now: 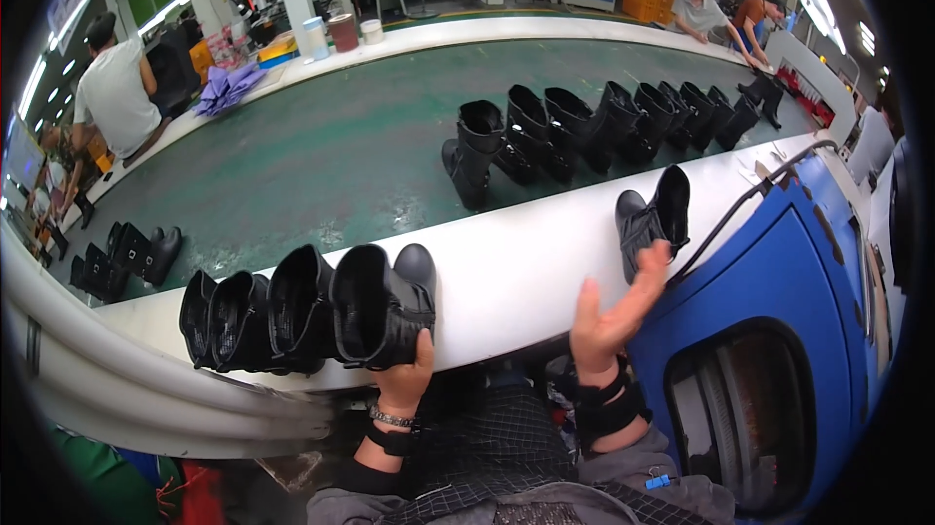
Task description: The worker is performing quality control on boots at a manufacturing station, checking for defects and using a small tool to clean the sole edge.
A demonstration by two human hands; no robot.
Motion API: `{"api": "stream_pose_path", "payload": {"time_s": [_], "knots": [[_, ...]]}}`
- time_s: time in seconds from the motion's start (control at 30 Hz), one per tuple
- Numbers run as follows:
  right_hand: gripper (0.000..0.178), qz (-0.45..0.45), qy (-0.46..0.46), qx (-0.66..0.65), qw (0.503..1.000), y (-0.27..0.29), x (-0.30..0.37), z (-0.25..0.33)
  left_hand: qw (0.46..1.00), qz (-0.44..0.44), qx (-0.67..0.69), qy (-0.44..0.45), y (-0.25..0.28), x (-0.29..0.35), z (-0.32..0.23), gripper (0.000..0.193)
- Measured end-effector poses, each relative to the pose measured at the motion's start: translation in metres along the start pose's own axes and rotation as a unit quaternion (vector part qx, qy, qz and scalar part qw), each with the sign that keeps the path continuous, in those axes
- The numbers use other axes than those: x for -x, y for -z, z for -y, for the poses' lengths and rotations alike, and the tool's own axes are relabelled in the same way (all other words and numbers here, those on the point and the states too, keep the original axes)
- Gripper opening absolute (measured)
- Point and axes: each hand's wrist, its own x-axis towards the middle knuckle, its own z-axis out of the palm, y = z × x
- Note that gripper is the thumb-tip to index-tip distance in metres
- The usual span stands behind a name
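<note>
My left hand (407,381) is closed on the near side of a black ankle boot (401,316), the rightmost of a short row on the white ledge. Its thumb shows against the boot; the other fingers are mostly hidden beneath it. That boot's open top faces left and its rounded toe points away from me. To the right, my right hand (616,322) is open, thumb and fingers spread, with nothing in it. Just beyond its fingertips another black boot (651,223) stands on the ledge; whether they touch it I cannot tell.
Beyond the white ledge (526,281) a green conveyor belt (321,155) carries a line of black boots (609,126) and a few more at far left. A blue machine (760,301) stands close on my right, a curved pale duct (175,379) at left. People work across the belt.
</note>
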Motion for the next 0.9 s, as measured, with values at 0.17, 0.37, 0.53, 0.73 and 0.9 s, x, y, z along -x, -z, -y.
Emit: {"api": "stream_pose_path", "payload": {"time_s": [0.17, 0.37, 0.53, 0.73, 0.9], "knots": [[0.068, 0.166, -0.002, -0.041, 0.985, -0.086, -0.019, 0.031, 0.999, -0.030, 0.033, 0.017, 0.001, 0.009, 0.013, 0.032], [0.075, 0.309, -0.384, -0.242, 0.836, -0.227, -0.049, -0.100, 0.998, 0.021, -0.043, -0.034, -0.005, 0.009, 0.013, 0.035], [0.028, 0.303, -0.371, -0.228, 0.847, -0.274, -0.031, -0.106, 0.998, -0.033, -0.019, -0.044, 0.002, -0.002, 0.010, 0.028], [0.023, 0.216, -0.515, -0.381, 0.737, -0.245, -0.042, -0.094, 0.999, -0.030, 0.036, -0.007, -0.001, 0.003, 0.013, 0.031], [0.034, 0.199, -0.511, -0.521, 0.654, -0.152, -0.033, -0.036, 0.998, -0.026, 0.050, 0.017, -0.003, 0.009, 0.017, 0.039]]}}
